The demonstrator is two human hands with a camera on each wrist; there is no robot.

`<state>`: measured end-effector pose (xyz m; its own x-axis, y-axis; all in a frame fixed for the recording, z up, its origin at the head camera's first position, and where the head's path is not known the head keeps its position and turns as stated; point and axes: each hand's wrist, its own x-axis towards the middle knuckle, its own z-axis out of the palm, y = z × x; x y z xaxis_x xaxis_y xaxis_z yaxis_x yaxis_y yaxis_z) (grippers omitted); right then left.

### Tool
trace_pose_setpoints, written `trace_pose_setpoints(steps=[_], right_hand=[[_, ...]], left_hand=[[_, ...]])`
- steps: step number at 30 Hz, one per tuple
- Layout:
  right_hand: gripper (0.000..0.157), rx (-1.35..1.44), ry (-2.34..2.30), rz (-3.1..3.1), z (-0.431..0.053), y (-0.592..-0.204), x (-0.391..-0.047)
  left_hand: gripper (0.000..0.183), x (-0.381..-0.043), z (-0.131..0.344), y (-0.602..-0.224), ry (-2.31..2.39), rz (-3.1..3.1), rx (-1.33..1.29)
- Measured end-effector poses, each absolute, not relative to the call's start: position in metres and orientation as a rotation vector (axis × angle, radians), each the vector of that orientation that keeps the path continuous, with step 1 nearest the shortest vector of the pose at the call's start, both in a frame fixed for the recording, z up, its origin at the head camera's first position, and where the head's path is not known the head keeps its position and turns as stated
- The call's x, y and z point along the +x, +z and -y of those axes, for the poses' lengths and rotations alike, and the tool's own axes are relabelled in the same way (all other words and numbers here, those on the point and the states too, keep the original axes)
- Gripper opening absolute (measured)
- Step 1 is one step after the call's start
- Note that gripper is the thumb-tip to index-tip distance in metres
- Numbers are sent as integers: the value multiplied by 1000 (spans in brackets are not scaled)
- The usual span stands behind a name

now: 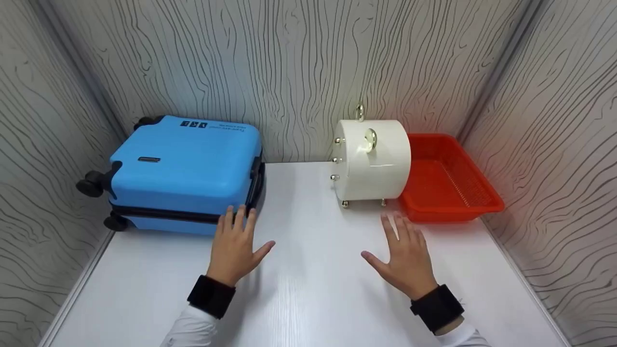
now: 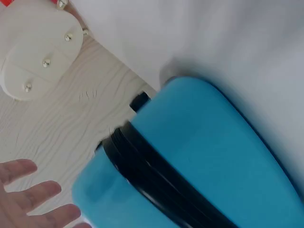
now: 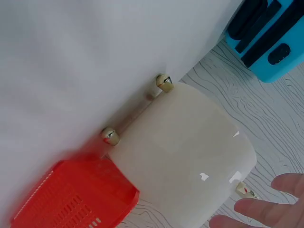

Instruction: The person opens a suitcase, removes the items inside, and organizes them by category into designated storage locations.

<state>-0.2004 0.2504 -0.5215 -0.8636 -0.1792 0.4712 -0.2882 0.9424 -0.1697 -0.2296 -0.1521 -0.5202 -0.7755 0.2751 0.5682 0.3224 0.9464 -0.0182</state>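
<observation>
A blue hard-shell suitcase [image 1: 183, 164] lies on its side at the left of the table, its black wheels pointing left. My left hand [image 1: 234, 250], fingers spread and straight, hovers by its front right corner and holds nothing. To the right stands a cream cylindrical box [image 1: 378, 164] on small metallic feet, with shiny rings and knobs. A red plastic basket [image 1: 450, 212] sits beside it at the right. In front of both, my right hand [image 1: 407, 255] has its fingers extended, with nothing in it. The left wrist view shows the suitcase [image 2: 199, 128] close up.
The white table [image 1: 299, 270] is bounded by wood-grain panels [image 1: 289, 72] behind and on both sides. Bare table surface lies between the suitcase and the cream box. Each wrist wears a black band [image 1: 212, 295].
</observation>
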Motion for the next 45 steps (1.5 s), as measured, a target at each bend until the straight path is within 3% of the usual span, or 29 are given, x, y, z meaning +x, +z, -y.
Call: trace_pose_setpoints(steps=[6,10,22,27,34,45], right_hand=[[84,398,346,2577,-237,-525,-195],[77,436,333,2563,-229,-529,-193],[62,482,327,2639,-212,-536,-184],[57,512,302,2625,-209,-539,-184],[53,508,278,2638,-213,-543,-184],[48,479,280,2646,-220,-543,-187]], left_hand=[[46,-269,126,-524,-156,2504,-495],[35,-296,115,-528,-166,2557,-453],[72,-342,96,-533,-238,2893,-191],[69,-354,93,-534,-390,2955,-39],[47,-359,86,-561,-445,2752,22],[59,-335,42,-569,-560,2735,-69]])
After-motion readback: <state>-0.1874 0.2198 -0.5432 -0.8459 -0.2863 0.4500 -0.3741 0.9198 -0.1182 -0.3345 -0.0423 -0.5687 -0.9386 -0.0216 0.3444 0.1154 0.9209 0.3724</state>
